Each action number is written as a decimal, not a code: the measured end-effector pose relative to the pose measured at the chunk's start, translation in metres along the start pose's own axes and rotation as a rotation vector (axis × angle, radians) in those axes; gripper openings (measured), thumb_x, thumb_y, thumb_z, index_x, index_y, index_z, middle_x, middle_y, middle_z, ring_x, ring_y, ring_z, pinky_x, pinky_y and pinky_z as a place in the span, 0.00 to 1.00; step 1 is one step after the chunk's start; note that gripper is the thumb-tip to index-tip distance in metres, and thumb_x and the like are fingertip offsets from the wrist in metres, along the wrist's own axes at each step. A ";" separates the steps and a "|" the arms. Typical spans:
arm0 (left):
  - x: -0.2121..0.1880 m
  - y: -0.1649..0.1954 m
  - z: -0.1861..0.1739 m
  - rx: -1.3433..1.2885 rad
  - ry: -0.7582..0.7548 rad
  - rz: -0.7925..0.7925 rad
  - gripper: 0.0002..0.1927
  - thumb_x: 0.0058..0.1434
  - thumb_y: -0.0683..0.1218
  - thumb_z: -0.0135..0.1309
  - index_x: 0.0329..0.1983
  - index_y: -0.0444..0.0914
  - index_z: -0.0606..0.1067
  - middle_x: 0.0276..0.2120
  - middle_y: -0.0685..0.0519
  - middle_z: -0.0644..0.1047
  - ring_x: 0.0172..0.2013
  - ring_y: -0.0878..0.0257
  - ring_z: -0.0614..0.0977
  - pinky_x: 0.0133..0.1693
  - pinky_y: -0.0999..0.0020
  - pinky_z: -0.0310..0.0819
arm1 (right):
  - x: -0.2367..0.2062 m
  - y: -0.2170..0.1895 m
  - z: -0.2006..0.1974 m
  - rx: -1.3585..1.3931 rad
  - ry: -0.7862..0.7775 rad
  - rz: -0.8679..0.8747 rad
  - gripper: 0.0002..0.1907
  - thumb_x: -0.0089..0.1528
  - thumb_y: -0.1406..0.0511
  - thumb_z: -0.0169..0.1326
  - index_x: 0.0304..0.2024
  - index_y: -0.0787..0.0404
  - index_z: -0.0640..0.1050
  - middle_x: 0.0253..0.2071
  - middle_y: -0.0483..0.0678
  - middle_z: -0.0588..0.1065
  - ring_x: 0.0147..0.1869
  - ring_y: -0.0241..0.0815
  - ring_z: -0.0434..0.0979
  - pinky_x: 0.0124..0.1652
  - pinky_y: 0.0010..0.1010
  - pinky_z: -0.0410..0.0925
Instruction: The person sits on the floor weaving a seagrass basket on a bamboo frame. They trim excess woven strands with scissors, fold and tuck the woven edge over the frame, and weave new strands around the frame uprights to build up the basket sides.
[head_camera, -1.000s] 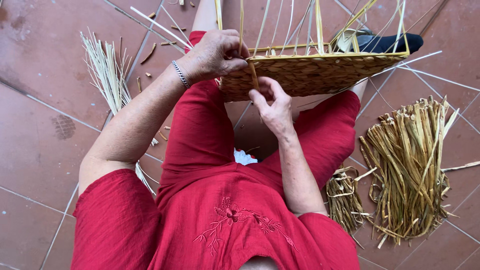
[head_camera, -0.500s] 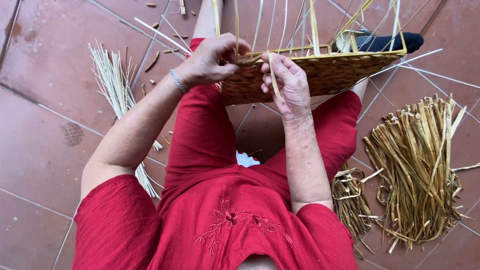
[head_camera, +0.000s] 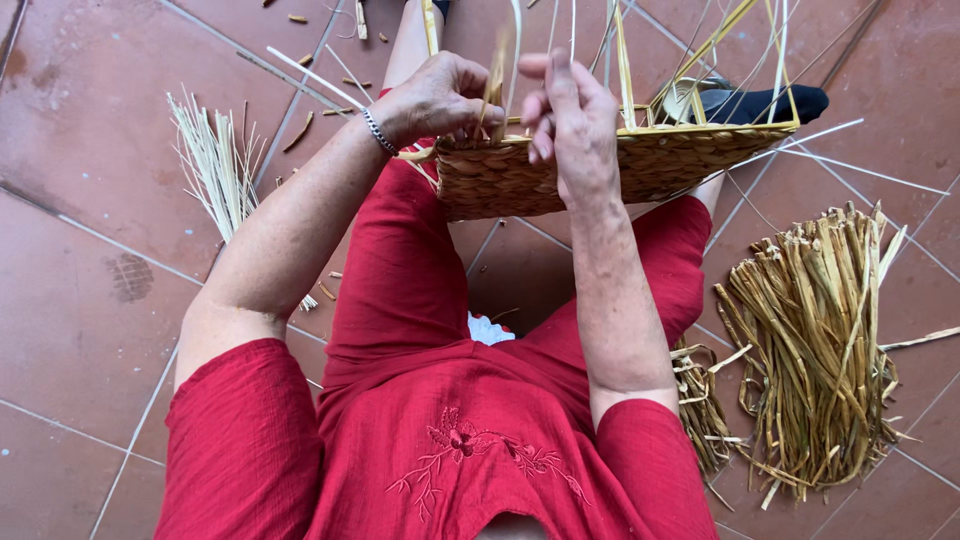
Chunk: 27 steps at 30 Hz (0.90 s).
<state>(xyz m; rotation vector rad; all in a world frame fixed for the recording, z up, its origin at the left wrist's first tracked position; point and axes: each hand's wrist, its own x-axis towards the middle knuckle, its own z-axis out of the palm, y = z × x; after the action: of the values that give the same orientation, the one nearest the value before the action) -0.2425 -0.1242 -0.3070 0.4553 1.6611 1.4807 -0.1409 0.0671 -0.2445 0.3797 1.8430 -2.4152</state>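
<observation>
A half-woven straw basket (head_camera: 650, 165) rests on my knees, its thin upright stakes rising toward the top of the view. My left hand (head_camera: 438, 98), a bracelet on its wrist, grips the basket's left rim and pinches a straw strand (head_camera: 494, 75) against it. My right hand (head_camera: 570, 120) is raised over the rim beside it, fingers curled around the same strand among the stakes. I sit in red clothes over a tiled floor.
A bundle of thick dried straw (head_camera: 820, 340) lies on the tiles at the right. A fan of thin pale stalks (head_camera: 215, 165) lies at the left. Loose long stalks and small scraps are scattered on the terracotta floor (head_camera: 80, 200). A dark shoe (head_camera: 760, 102) shows behind the basket.
My right hand has risen from below the basket's rim to above it, pulling the strand upward. The left hand stays on the rim.
</observation>
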 end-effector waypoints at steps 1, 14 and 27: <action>0.000 0.000 0.001 -0.064 0.022 0.006 0.11 0.64 0.42 0.61 0.48 0.34 0.79 0.30 0.54 0.83 0.26 0.70 0.83 0.25 0.74 0.76 | -0.007 0.001 -0.002 -0.065 0.034 -0.034 0.17 0.72 0.57 0.47 0.45 0.63 0.81 0.25 0.41 0.74 0.19 0.25 0.65 0.20 0.19 0.62; 0.027 -0.024 -0.002 1.060 0.319 0.629 0.15 0.55 0.39 0.61 0.46 0.43 0.83 0.44 0.45 0.80 0.44 0.48 0.82 0.44 0.56 0.78 | -0.075 0.072 0.009 -1.155 0.264 -0.681 0.26 0.60 0.75 0.64 0.61 0.59 0.77 0.56 0.52 0.71 0.50 0.48 0.76 0.48 0.38 0.73; 0.023 -0.014 -0.007 0.069 0.030 0.147 0.09 0.70 0.47 0.58 0.47 0.37 0.78 0.39 0.53 0.83 0.40 0.67 0.85 0.44 0.69 0.81 | -0.070 0.085 0.012 -1.294 0.305 -0.733 0.31 0.57 0.75 0.62 0.63 0.60 0.73 0.57 0.54 0.67 0.57 0.54 0.75 0.52 0.43 0.73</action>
<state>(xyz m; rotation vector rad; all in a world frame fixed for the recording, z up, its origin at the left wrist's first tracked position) -0.2576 -0.1144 -0.3286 0.6070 1.7380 1.5466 -0.0568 0.0262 -0.3042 -0.0907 3.5416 -0.8064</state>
